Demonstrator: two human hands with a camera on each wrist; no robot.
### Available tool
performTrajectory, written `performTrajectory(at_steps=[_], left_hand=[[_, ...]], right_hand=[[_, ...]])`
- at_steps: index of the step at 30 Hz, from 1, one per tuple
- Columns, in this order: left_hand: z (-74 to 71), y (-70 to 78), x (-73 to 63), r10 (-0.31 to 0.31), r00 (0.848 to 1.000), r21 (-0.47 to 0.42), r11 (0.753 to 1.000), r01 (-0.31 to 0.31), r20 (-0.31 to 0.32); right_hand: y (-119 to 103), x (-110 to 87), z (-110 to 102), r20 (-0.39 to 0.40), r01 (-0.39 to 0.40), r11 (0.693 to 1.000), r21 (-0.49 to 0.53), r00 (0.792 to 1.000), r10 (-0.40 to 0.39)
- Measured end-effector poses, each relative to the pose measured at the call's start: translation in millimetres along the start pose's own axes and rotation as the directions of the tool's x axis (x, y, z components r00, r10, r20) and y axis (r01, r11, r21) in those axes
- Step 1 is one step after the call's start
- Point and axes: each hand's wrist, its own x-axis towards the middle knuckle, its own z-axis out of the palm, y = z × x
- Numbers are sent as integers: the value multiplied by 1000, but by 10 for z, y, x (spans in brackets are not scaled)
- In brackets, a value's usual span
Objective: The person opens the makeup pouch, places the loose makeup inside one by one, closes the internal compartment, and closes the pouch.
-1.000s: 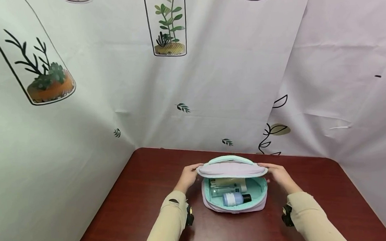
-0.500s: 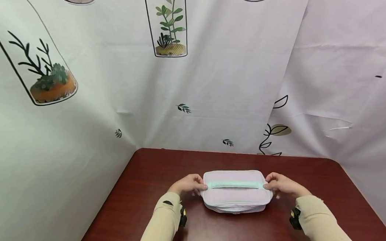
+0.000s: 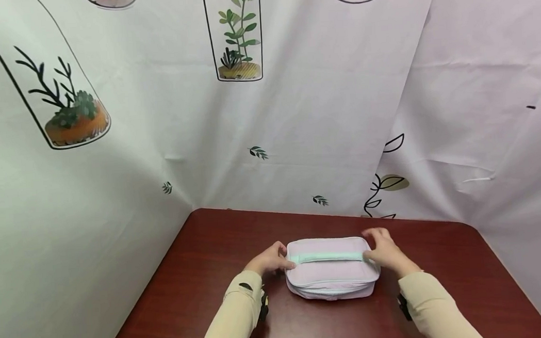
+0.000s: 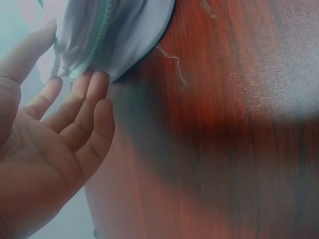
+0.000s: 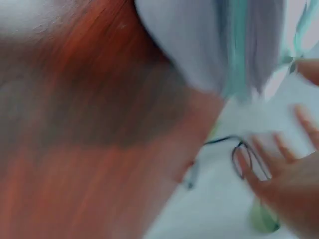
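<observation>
A pale lilac cosmetic bag (image 3: 332,274) with mint-green trim and a mint carry handle (image 3: 329,257) sits on the table, its lid down over the contents. A zip (image 4: 102,35) runs along its side under the lid. My left hand (image 3: 271,259) holds the bag's left end, thumb on the lid and fingertips against the zip corner. At the right end, my right hand (image 3: 384,250) has its thumb near the handle's end and its fingers spread behind. The right wrist view is blurred, with those fingers (image 5: 279,149) apart from the bag's side.
The dark red-brown table (image 3: 228,233) reaches back to a white printed cloth (image 3: 296,136). A loose thread (image 4: 177,67) lies near the bag. Beyond the table edge in the right wrist view is a dark cable (image 5: 241,144).
One second ago the lid stood raised and bottles and a tube showed inside; now it lies down over them. Since half a second ago my right hand has shifted up and left over the end.
</observation>
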Motion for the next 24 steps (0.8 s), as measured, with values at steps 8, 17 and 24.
performTrajectory(at_steps=[8,17,24], left_hand=[[75,4,113,17,1000,-33,999,-17,26],[98,-93,315,90,984,-36,995,-97,-154],[170,-184,468,150,979,18,989,-149,-140]], right_hand=[[-284,70,253,137,340,928,-150,937,-321],[-280,47,400,203,313,935,-169,939,-278],[-319,72,491,262,304,942,-145,929,-260]])
